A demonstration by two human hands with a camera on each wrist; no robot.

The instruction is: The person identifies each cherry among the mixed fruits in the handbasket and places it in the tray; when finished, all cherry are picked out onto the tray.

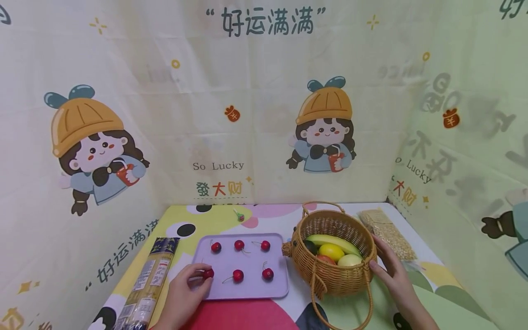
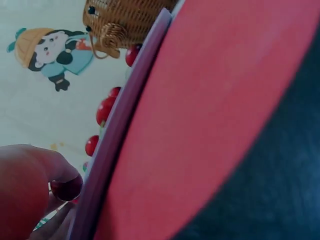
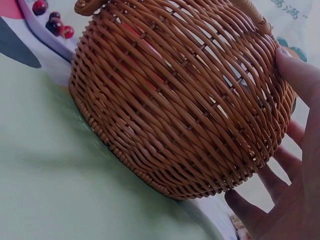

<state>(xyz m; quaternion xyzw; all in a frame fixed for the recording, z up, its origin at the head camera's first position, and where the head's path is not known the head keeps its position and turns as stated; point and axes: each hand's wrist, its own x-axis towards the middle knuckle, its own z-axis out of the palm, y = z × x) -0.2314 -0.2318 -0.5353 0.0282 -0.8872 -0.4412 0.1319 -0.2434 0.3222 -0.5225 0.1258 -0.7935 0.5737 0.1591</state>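
Observation:
At the front left corner of a lilac tray, my left hand pinches a dark red cherry between thumb and fingers. In the left wrist view that cherry is close to the tray's surface; whether it touches is unclear. Several more cherries with stems, such as one cherry, lie in two rows on the tray. Against the right side of a wicker basket, my right hand rests with spread fingers. Inside the basket are a banana, a lemon and other fruit, partly hidden by the rim.
Long clear packs of noodles lie left of the tray. A bag of grains is behind my right hand. One basket handle hangs toward the front. A small green-and-red item sits behind the tray, before the printed cloth wall.

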